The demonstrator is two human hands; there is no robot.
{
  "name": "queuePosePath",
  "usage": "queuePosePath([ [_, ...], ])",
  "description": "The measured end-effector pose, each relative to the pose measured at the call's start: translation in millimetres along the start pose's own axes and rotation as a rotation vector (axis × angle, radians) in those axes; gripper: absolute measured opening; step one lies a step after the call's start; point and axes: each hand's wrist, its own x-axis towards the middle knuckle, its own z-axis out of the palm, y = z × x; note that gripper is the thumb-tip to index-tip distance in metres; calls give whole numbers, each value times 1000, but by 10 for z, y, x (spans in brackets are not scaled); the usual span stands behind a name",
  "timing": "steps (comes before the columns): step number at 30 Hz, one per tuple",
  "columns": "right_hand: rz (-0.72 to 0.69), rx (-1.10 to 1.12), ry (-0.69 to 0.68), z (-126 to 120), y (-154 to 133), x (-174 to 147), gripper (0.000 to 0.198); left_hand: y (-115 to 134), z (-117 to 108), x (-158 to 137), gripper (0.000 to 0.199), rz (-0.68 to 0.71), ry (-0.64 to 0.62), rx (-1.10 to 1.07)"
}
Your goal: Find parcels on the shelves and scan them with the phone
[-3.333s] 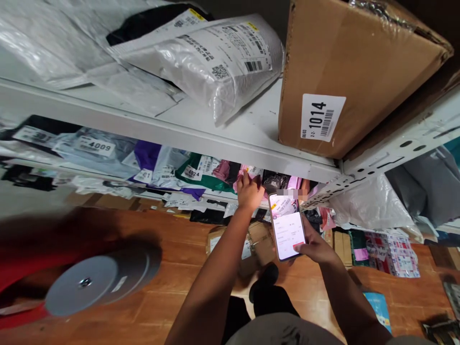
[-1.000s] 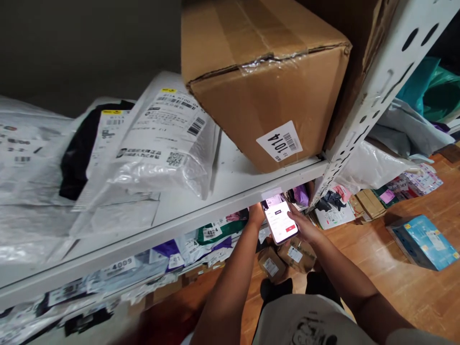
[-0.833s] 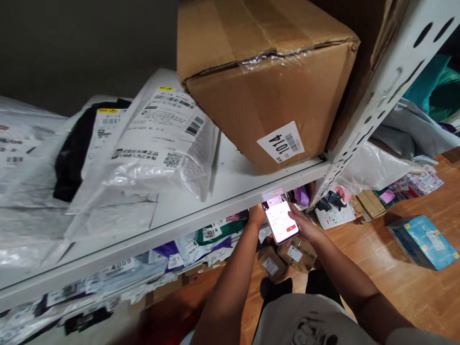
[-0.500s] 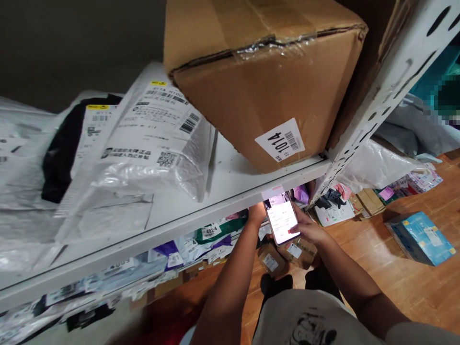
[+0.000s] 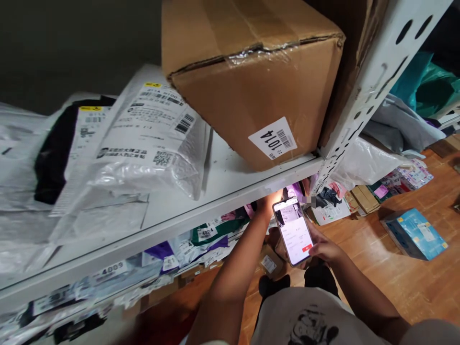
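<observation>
A phone [image 5: 293,233], its screen lit, is in the person's right hand [image 5: 326,248]; that hand is closed around the phone's lower right side, thumb at the edge of the screen near a red button, the fingers mostly hidden behind it; the screen shows a picture of a label over a white panel, its small text too fine to read. The left hand [image 5: 271,203] reaches under the front edge of a white shelf [image 5: 230,160], just beside the phone's upper left corner; its fingertips are out of sight, so whether it is spread, closed or gripping something cannot be told; bright light falls on it.

Just beyond the left hand is a purple wrapping [image 5: 293,189], largely covered by the shelf edge; left of that hand lies a green parcel [image 5: 219,232] with a label reading 4024, its upper part hidden.

Above both hands, on the shelf, stands a large brown carton [image 5: 251,100] labelled 1014, cut off at the top; to its left a white padded parcel [image 5: 151,139] leans, its printing partly legible.

Below the left hand, a small brown box [image 5: 270,262] is partly hidden; well to the right of the right hand, a blue box [image 5: 419,234] sits on the wooden floor [image 5: 377,254].
</observation>
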Motion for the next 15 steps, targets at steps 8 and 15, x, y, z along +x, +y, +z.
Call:
queuePosePath([
  [8, 34, -15, 71, -166, 90, -343, 107, 71, 128, 209, 32, -26, -49, 105],
  [15, 11, -38, 87, -192, 48, -464, 100, -24, 205, 263, 35, -93, -33, 195],
])
